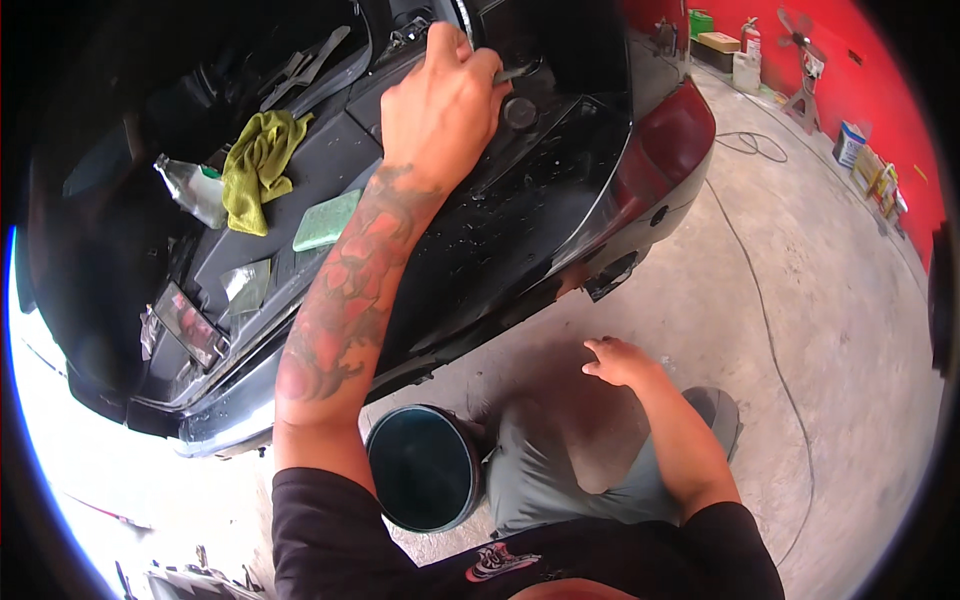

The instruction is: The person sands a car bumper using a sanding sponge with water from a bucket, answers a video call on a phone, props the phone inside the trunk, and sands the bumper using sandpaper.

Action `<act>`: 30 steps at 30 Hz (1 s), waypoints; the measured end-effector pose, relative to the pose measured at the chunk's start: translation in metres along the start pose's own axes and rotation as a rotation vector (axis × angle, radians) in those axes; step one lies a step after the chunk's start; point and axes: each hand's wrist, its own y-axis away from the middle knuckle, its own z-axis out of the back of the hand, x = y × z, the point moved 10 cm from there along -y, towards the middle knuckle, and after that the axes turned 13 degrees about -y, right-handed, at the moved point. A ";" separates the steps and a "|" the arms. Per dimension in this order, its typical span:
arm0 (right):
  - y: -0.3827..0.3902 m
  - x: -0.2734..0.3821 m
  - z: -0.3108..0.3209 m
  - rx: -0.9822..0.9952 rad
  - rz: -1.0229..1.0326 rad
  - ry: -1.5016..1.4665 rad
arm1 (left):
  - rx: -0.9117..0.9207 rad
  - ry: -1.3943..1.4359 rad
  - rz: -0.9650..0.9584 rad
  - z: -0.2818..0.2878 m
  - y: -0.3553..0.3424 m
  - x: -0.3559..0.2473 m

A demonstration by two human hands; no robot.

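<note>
My left hand [440, 110] is closed, raised over the black car body [470, 260] at its open compartment. A thin, dark, shiny end [520, 72] pokes out beside its fingers; what they grip is mostly hidden. Lower right, over the floor by my knee, my right hand [615, 361] hangs with thumb and index finger apart and nothing visible in it. On the car's dark ledge lie a green sponge-like block [328, 220], a crumpled olive cloth [262, 165], a clear bottle [192, 188] on its side and a grey-green sheet [247, 286].
A dark round bucket [423, 468] stands on the concrete floor [720, 300] below the bumper, left of my knee. A thin cable [765, 320] runs across the floor at right. Along the red wall stand a fan [800, 65], a fire extinguisher [750, 38] and cans [850, 145].
</note>
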 end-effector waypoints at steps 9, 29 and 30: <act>0.005 0.008 0.008 -0.018 -0.017 -0.013 | -0.003 -0.035 0.005 -0.001 -0.001 0.008; 0.001 0.009 0.007 -0.003 0.005 -0.031 | 0.073 -0.028 -0.052 -0.004 0.015 0.007; 0.002 0.008 0.006 0.001 0.001 -0.029 | 0.012 -0.035 -0.026 0.002 0.005 0.009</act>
